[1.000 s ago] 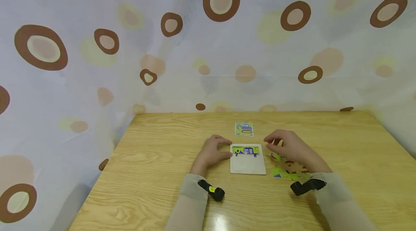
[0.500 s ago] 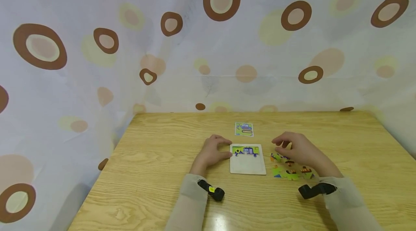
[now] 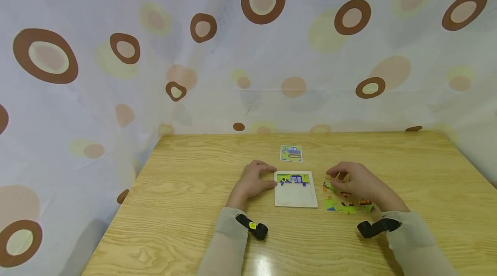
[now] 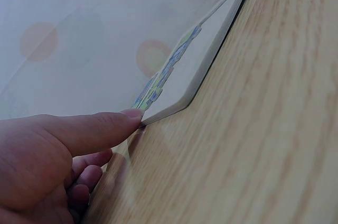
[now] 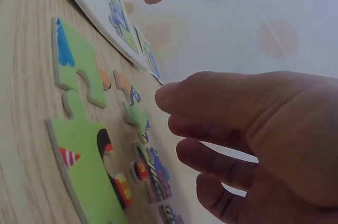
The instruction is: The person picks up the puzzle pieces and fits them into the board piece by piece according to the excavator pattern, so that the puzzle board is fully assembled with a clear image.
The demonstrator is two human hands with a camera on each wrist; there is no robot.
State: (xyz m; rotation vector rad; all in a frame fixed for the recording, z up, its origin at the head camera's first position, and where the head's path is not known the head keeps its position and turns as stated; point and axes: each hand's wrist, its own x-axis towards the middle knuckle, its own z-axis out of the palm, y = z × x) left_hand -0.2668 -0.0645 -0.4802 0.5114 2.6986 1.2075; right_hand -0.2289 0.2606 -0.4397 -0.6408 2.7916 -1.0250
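Head: tray (image 3: 295, 199) sits right of mid-table, parallel-ish to the far edge of the table (image 3: 182, 189). Placed pieces (image 3: 298, 179) fill a strip along the tray's far side; rest of its bed is bare. Picture card (image 3: 291, 154) lies between tray and the table's far edge. Left hand (image 3: 250, 183) at the tray's left edge, thumb and forefinger spread apart, tips at the rim, not clamped on anything. Right hand (image 3: 359, 184) over the loose pieces (image 3: 348, 209), which lie between tray and the table's right edge, nearer the tray.

Left wrist: thumb (image 4: 97, 132) straight, tip on the tray rim by a corner. Other fingers bent below it, nothing visible in them. I'd read it as steadying the tray.

Right wrist: thumb and fingers apart, no piece between them. Green piece with a blue corner (image 5: 76, 60) and green piece with a striped cone (image 5: 82, 166) abut; can't tell if interlocked. More pieces lie just past them.

My read: step in hand is choosing a piece, first strip done. Next move calls for lowering the right fingertips to a piece, pinching its edges, matching it to the card.
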